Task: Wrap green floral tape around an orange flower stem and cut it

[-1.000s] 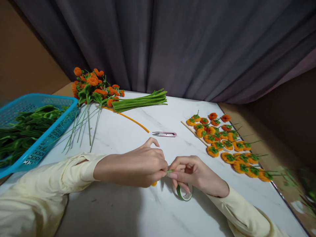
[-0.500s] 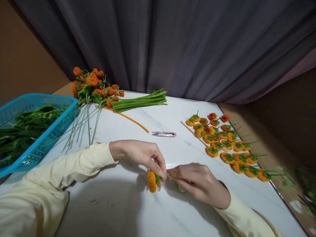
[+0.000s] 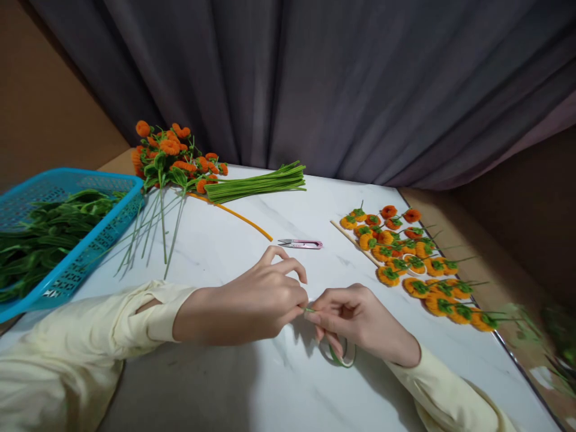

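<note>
My left hand (image 3: 252, 303) has rolled back over, hiding the orange flower seen a moment ago; fingers pinch the green stem (image 3: 309, 310) with my right hand (image 3: 355, 321), tape roll (image 3: 342, 355) at six o'clock: wrapping continues.

Single head view, looking forward-down, close over white table (image 3: 288, 222).

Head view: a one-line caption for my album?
Two hands pinch a thin green stem above a tape roll.
</note>
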Available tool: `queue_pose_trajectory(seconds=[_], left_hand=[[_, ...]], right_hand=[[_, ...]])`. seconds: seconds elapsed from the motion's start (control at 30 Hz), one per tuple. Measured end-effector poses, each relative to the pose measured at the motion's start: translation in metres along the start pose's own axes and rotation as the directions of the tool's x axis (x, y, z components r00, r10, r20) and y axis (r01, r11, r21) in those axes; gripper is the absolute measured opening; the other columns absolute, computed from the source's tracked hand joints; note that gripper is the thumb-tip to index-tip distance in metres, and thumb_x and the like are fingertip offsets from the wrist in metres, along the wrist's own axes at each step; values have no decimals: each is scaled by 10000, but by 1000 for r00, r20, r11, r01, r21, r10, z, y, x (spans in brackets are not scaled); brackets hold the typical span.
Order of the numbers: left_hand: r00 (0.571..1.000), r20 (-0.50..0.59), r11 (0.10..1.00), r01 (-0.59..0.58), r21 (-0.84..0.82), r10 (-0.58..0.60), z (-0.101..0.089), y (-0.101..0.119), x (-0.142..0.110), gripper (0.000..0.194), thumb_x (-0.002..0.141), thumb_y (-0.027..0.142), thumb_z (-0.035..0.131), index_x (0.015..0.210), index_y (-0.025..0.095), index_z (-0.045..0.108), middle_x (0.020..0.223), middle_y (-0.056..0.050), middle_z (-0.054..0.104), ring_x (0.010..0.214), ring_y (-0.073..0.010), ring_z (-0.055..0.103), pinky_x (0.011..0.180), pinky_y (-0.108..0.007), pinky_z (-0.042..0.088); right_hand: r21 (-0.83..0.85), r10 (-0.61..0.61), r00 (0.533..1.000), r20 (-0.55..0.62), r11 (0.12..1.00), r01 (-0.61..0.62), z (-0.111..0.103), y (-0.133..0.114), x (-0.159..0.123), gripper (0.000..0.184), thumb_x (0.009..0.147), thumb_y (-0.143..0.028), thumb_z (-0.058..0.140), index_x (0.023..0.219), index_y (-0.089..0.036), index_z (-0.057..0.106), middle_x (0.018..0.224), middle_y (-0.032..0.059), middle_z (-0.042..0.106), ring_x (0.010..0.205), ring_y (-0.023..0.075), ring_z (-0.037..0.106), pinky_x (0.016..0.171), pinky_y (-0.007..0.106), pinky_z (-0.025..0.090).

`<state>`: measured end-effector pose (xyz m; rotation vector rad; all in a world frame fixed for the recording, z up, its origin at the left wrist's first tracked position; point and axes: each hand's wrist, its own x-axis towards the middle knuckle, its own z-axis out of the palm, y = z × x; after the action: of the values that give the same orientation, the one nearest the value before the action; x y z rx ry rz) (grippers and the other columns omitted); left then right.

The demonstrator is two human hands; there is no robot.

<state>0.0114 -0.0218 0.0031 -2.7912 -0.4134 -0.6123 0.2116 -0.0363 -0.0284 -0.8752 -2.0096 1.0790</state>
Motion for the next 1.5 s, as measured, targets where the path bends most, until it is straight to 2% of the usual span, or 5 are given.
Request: queue_pose_trajectory(seconds=[0.3, 0.63, 0.93, 1.17, 1.5], left_hand=[[946, 271, 892, 270, -364, -176, -16, -7, 7, 65, 766, 193, 665, 706, 179, 683, 796, -6, 661, 876, -160, 564, 850, -297, 342], [785, 603, 345, 609, -714, -139, -19, -17, 12, 55, 721, 183, 665, 715, 132, 645, 693, -26, 668, 661, -126, 622, 633, -223, 493], [750, 642, 322, 654, -685, -157, -11, -20, 13, 87, 712, 206, 674, 736, 124, 656, 673, -37, 668, 648, -127, 621, 610, -212, 477], [802, 552, 525, 578, -625, -226, -11, -18, 11, 150, 752, 269, 659, 778, 122, 670, 772, -52, 670, 676, -119, 605, 606, -192, 456], [798, 603, 214, 587, -780, 7, -10, -27, 13, 79, 785, 192, 605, 767, 122, 638, 648, -20, 654, 639, -111, 611, 670, -221, 462]], right_hand=[[183, 1, 986, 168, 983, -33, -3, 3, 3, 281, 764, -373, 679, 776, -99, 619, 600, 36, 634, 390, 62, 503, 404, 170, 398], [-30, -97, 986, 138, 994, 103, -2, -3, -1, 242, 823, -322, 616, 796, -83, 639, 543, 36, 604, 363, 29, 362, 353, 146, 304], [-455, -429, 879, 207, 754, 475, -7, -2, -2, 207, 907, -197, 480, 862, -95, 655, 592, 34, 630, 471, 59, 525, 510, 144, 430], [-511, -485, 854, 189, 694, 507, -4, 2, -1, 180, 892, -149, 491, 849, -84, 653, 563, 21, 604, 445, 54, 496, 469, 142, 400], [-331, -488, 854, 182, 787, 520, -7, -2, -3, 150, 896, -137, 502, 903, -100, 647, 603, 33, 654, 504, 72, 603, 544, 132, 481]])
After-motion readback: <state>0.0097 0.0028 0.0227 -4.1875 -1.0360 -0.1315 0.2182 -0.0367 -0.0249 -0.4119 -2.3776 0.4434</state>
